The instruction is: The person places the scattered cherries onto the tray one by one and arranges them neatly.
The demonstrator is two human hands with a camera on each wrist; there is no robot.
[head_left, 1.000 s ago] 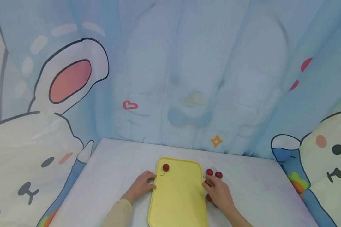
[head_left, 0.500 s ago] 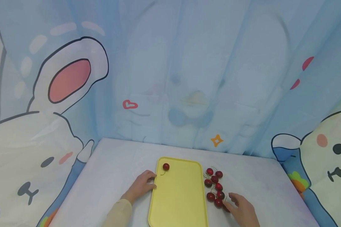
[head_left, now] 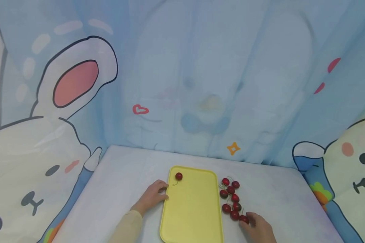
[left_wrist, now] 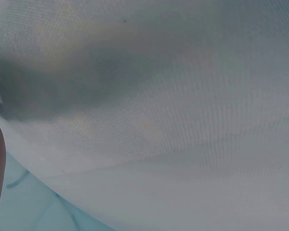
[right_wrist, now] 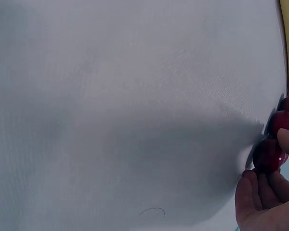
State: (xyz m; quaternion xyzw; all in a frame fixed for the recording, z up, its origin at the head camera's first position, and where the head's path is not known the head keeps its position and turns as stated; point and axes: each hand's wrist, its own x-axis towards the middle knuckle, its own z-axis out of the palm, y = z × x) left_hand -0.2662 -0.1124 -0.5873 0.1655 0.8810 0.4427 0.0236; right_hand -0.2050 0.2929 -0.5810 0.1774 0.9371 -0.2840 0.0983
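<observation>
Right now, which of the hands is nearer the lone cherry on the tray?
Left. The left hand rests at the tray's edge beside the lone cherry; the right hand is across it.

The cherries (head_left: 231, 199) are glossy and smooth-skinned. The yellow tray (head_left: 192, 216) looks like matt, smooth plastic. The surface (head_left: 124, 182) wears pale, finely woven cloth; the backdrop (head_left: 200, 84) is printed fabric.

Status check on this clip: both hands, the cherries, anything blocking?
Left hand rests on the yellow tray edge. Right hand pinches the nearest cherry of the pile. One cherry on tray. Nothing in the way.
</observation>
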